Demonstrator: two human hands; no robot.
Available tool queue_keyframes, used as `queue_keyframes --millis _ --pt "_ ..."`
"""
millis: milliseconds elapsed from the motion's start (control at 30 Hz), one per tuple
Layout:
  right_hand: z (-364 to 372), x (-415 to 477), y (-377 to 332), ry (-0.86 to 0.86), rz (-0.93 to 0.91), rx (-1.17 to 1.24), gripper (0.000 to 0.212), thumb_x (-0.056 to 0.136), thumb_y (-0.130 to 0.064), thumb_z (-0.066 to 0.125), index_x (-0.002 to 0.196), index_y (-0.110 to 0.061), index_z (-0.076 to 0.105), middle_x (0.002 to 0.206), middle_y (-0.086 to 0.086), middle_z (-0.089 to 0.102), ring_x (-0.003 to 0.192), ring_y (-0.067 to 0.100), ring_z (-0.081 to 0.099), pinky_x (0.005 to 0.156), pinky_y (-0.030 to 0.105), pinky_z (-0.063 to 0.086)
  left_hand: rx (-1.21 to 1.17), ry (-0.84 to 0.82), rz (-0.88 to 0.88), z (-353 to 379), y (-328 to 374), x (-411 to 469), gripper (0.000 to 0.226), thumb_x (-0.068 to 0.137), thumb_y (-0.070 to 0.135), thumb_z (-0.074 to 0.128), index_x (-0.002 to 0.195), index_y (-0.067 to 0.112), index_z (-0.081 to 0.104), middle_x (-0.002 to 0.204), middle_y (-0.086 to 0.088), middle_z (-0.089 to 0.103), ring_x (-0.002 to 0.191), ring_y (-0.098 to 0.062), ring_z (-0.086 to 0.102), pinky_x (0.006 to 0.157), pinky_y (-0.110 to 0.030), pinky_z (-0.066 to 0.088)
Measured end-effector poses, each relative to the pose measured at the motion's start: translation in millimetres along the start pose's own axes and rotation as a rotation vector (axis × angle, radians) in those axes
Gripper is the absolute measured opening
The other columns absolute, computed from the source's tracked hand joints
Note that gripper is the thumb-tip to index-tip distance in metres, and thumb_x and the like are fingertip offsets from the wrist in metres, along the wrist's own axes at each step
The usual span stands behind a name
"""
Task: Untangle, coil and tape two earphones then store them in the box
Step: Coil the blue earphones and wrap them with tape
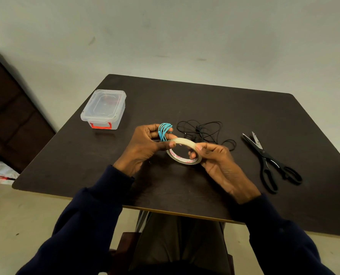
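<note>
Your left hand [143, 143] grips the coiled blue earphone wire [164, 132], your right hand [216, 157] holds the clear round tape roll [187, 141] beside it, and the tangled black earphone wire [199, 128] just beyond waits.

Dim, diffuse light is spread evenly, and a greenish-grey tint is laid on the pale plaster wall [185, 36]. Soft glare is seen on the clear plastic lidded box [103, 108] at 10 o'clock and on the translucent tape roll [183, 140]. The coiled turquoise earphone cable [164, 130] is rendered sharp; the right hand [218, 159] is slightly motion-blurred. The dark brown wooden bench [244, 112] is bowed toward the edges.
</note>
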State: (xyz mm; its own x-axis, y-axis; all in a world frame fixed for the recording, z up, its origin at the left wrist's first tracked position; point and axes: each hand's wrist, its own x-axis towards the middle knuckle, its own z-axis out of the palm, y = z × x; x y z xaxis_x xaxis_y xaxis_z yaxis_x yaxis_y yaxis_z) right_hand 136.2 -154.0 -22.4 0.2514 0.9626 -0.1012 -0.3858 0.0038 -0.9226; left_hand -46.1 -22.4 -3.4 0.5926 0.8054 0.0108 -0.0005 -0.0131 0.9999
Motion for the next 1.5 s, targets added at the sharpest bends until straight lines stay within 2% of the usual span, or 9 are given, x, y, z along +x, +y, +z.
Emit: queue_keyframes --millis 267,433,533,633,867,1000,1100,1300,1500 --pt "-9 -3 -2 -0.077 0.052 0.014 0.037 0.081 -0.009 0.076 0.112 0.009 0.07 0.09 0.021 0.069 0.091 0.025 0.066 0.1 0.038 0.053 -0.072 -0.035 -0.036 -4 -2 1 0.059 0.059 0.009 0.082 0.115 0.002 0.067 0.101 -0.011 0.077 0.096 -0.023 0.074 0.084 -0.029 0.06" --pt "-2 0 -4 -0.065 0.038 -0.018 0.056 0.062 -0.032 0.094 0.103 0.003 0.077 0.097 0.024 0.07 0.086 0.022 0.067 0.103 0.045 0.05 -0.078 -0.04 -0.037 -5 1 1 0.055 0.059 0.007 0.08 0.112 0.004 0.068 0.098 -0.009 0.078 0.093 -0.02 0.075 0.08 -0.026 0.06" --pt "4 0 -6 -0.039 0.031 -0.011 0.039 0.069 -0.032 0.085 0.092 -0.002 0.08 0.09 0.017 0.073 0.08 0.02 0.065 0.094 0.037 0.055 -0.072 -0.04 -0.042 -5 2 0 0.052 0.06 0.007 0.08 0.11 0.007 0.068 0.095 -0.005 0.078 0.091 -0.017 0.075 0.077 -0.022 0.059" --pt "4 0 -3 -0.015 0.005 -0.018 0.026 0.081 -0.016 0.071 0.097 0.003 0.076 0.083 0.014 0.073 0.085 0.025 0.062 0.099 0.043 0.049 -0.06 -0.029 -0.05 -5 1 1 0.042 0.069 -0.001 0.078 0.108 0.009 0.068 0.092 -0.002 0.078 0.089 -0.015 0.075 0.074 -0.02 0.058" --pt "-5 -3 -2 -0.071 0.041 -0.012 0.034 0.072 -0.016 0.078 0.103 -0.001 0.078 0.095 0.021 0.073 0.093 0.025 0.068 0.101 0.041 0.053 -0.063 -0.024 -0.07 -7 -4 3 0.035 0.076 -0.005 0.075 0.106 0.012 0.068 0.09 0.001 0.079 0.089 -0.013 0.075 0.076 -0.019 0.058" --pt "1 -2 -3 -0.018 0.026 0.007 0.025 0.081 -0.007 0.075 0.104 0.005 0.074 0.103 0.025 0.073 0.08 0.02 0.068 0.099 0.043 0.053 -0.105 -0.035 -0.052 -5 -1 2 0.04 0.07 -0.002 0.077 0.107 0.011 0.068 0.092 -0.001 0.079 0.09 -0.014 0.075 0.075 -0.02 0.058" --pt "9 -2 -7 0.05 -0.008 -0.04 0.019 0.079 -0.012 0.07 0.093 -0.003 0.08 0.099 0.025 0.073 0.076 0.021 0.066 0.094 0.043 0.053 -0.14 -0.052 -0.028 -4 3 1 0.045 0.067 0.0 0.077 0.11 0.009 0.067 0.097 -0.006 0.078 0.095 -0.019 0.075 0.077 -0.022 0.059" --pt "19 2 -18 0.092 -0.114 -0.326 0.01 0.091 -0.006 0.069 0.093 -0.006 0.078 0.078 0.011 0.073 0.07 0.014 0.064 0.067 0.022 0.054 -0.061 -0.084 0.051 1 12 1 0.05 0.067 0.0 0.081 0.114 0.005 0.066 0.098 -0.009 0.078 0.095 -0.022 0.075 0.077 -0.025 0.06" --pt "24 8 -23 0.059 -0.066 -0.377 0.008 0.09 -0.011 0.072 0.091 -0.008 0.079 0.075 0.011 0.072 0.064 0.013 0.06 0.062 0.021 0.051 0.077 -0.066 0.105 1 11 5 0.042 0.073 -0.004 0.081 0.112 0.007 0.068 0.095 -0.007 0.078 0.091 -0.019 0.075 0.079 -0.026 0.06"
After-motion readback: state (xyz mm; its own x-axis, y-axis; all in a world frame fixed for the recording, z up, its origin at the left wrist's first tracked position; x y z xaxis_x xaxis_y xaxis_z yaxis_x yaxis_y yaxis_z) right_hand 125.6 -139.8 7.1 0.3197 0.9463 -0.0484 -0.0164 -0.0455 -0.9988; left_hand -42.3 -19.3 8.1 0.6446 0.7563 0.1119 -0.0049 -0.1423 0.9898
